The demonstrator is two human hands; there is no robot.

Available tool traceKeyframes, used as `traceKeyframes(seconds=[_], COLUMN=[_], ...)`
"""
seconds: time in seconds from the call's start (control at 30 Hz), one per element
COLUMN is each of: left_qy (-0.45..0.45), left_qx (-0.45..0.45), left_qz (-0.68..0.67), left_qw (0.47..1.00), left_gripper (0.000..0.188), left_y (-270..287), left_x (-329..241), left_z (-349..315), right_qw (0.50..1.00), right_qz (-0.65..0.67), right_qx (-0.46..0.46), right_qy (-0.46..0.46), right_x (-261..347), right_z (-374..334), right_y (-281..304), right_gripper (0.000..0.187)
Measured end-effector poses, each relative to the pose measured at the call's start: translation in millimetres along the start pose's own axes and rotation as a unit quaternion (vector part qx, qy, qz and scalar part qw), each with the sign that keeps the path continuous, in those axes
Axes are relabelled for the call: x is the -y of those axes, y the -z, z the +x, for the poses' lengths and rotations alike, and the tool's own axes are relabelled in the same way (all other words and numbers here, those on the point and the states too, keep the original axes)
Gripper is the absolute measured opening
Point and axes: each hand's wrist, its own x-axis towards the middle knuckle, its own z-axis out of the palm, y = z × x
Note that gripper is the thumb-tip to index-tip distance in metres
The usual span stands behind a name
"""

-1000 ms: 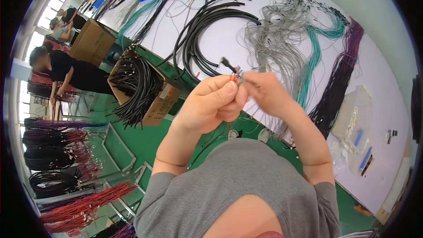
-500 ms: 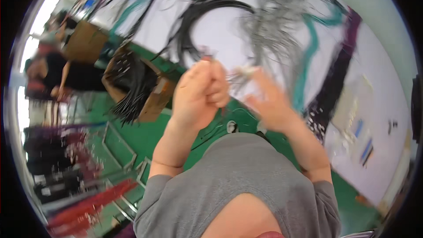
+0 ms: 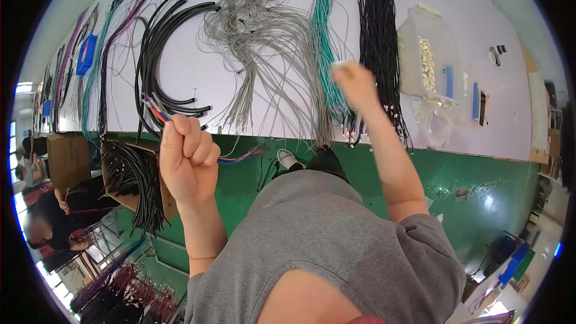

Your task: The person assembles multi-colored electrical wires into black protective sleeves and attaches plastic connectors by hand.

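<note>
My left hand [image 3: 191, 159] is closed round a bundle of thin coloured wires [image 3: 158, 111]. Red, blue and pale ends stick out above the thumb, and a loose tail hangs behind the wrist. Over the teal wire bundle [image 3: 322, 30], my right hand [image 3: 358, 89] is slightly blurred, its fingers pinched on a small white piece [image 3: 341, 63] whose exact kind I cannot make out. Just right of that hand lies a bundle of black wires [image 3: 379, 36] with small white ends near the table's front edge.
Grey wires [image 3: 252, 30] and curved black cables [image 3: 150, 54] cover the white table [image 3: 480, 126]. At right stands a clear bin [image 3: 414, 54] with small cream pieces. A carton [image 3: 123, 195] of black cables is below at left. Another person [image 3: 51, 222] works at far left.
My view has swung toward the right side of the table. My hands have moved apart: the left with its wires to the left, the right over the teal bundle.
</note>
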Motion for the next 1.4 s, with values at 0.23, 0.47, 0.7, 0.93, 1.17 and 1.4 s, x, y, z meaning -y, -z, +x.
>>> traceKeyframes(seconds=[0.23,0.47,0.7,0.93,1.17,1.4], left_qy=[0.108,0.256,0.422,0.272,0.197,0.062], left_qx=[-0.058,-0.069,-0.088,-0.179,-0.190,-0.184], left_qz=[0.056,0.050,0.090,0.112,0.118,0.079], left_qw=[0.991,0.963,0.898,0.939,0.954,0.978], left_gripper=[0.022,0.020,0.024,0.025,0.019,0.019], left_y=[-5.7,11.6,2.8,3.3,35.8,79.9], left_x=[44.9,115.4,212.8,205.0,130.9,47.6], left_z=[20.1,56.9,71.2,123.2,119.9,91.2], right_qw=[0.877,0.989,0.980,0.894,0.986,0.980], right_qz=[-0.445,-0.075,-0.139,-0.346,0.013,-0.172], right_qx=[-0.177,-0.114,0.106,0.098,-0.094,0.097], right_qy=[-0.031,-0.056,-0.092,-0.267,0.135,0.030], right_x=[-118.3,-28.1,24.1,-109.3,-251.3,-252.5], right_z=[49.1,-11.9,-214.0,-457.7,-631.2,-469.1], right_y=[41.4,77.4,33.7,46.9,47.1,115.7], right_gripper=[0.021,0.023,0.023,0.021,0.030,0.026])
